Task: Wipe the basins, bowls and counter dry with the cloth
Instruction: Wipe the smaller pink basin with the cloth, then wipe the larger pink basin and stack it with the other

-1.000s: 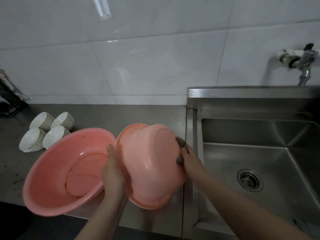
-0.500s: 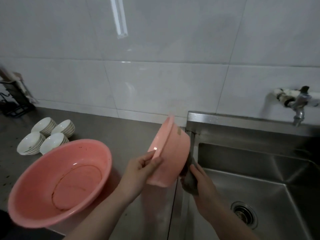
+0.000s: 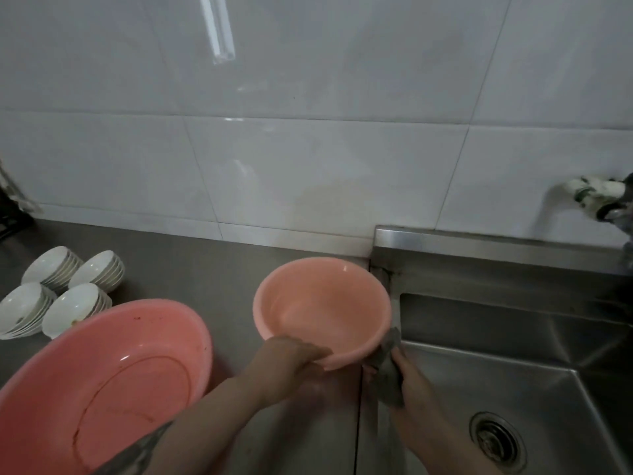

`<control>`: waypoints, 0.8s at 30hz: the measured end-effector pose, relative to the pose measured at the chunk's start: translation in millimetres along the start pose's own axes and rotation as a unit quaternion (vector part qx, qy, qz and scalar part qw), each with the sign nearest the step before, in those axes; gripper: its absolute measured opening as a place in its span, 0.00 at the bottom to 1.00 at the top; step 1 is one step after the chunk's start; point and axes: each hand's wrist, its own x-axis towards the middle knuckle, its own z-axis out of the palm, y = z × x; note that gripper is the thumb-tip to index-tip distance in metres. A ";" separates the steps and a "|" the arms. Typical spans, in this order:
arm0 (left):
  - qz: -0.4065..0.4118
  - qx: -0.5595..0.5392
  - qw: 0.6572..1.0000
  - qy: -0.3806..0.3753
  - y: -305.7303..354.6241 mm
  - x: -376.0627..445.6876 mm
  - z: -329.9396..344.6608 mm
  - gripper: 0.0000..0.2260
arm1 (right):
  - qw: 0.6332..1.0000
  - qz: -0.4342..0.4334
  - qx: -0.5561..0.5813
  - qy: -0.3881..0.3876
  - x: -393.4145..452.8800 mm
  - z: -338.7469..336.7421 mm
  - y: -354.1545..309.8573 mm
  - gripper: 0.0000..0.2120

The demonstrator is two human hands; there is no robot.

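Observation:
A small pink basin (image 3: pixel 320 305) is upright by the sink's left edge, mouth up. My left hand (image 3: pixel 284 363) grips its near rim. My right hand (image 3: pixel 409 382) holds a grey cloth (image 3: pixel 387 366) bunched against the basin's near right outer wall. A large pink basin (image 3: pixel 102 382) with dark streaks inside lies tilted on the steel counter (image 3: pixel 191 269) at the lower left. Several stacks of white bowls (image 3: pixel 58 289) stand behind it at the far left.
A steel sink (image 3: pixel 513 365) with a drain (image 3: pixel 496 440) fills the right side. A wall tap (image 3: pixel 603 200) sticks out at the far right edge. White wall tiles back the counter. A dark rack (image 3: pixel 10 210) is at the far left.
The small basin has turned from on edge, bottom toward the sink, to mouth up and lower. My left hand moved to its near rim. The cloth stays at its right side.

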 end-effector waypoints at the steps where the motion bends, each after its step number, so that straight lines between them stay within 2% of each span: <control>1: 0.005 -0.006 1.000 -0.002 -9.5 2.0 6.7 0.15 | 1.000 -0.002 0.009 0.011 4.8 3.4 4.4 0.15; 9: 0.040 -0.030 0.996 0.079 -62.9 38.1 20.0 0.15 | 0.996 -0.034 0.027 0.082 43.5 30.5 17.9 0.14; 14: -0.012 -0.025 0.996 0.084 -69.5 51.6 28.3 0.16 | 0.991 -0.055 -0.010 0.120 55.6 39.6 25.4 0.14; 18: -0.027 -0.058 0.994 0.087 -65.4 52.3 29.0 0.19 | 0.991 -0.076 -0.023 0.109 49.7 40.1 26.1 0.14; 21: -0.050 -0.058 0.988 0.137 -50.5 42.1 18.9 0.19 | 0.986 -0.098 -0.082 0.109 37.7 36.6 25.8 0.12; 23: -0.096 -0.059 0.977 0.178 -35.5 26.4 8.1 0.19 | 0.964 -0.135 -0.184 0.136 27.6 34.3 26.0 0.11; 24: -0.127 -0.067 0.971 0.193 -25.7 14.8 3.7 0.19 | 0.946 -0.157 -0.244 0.144 20.4 32.5 27.5 0.15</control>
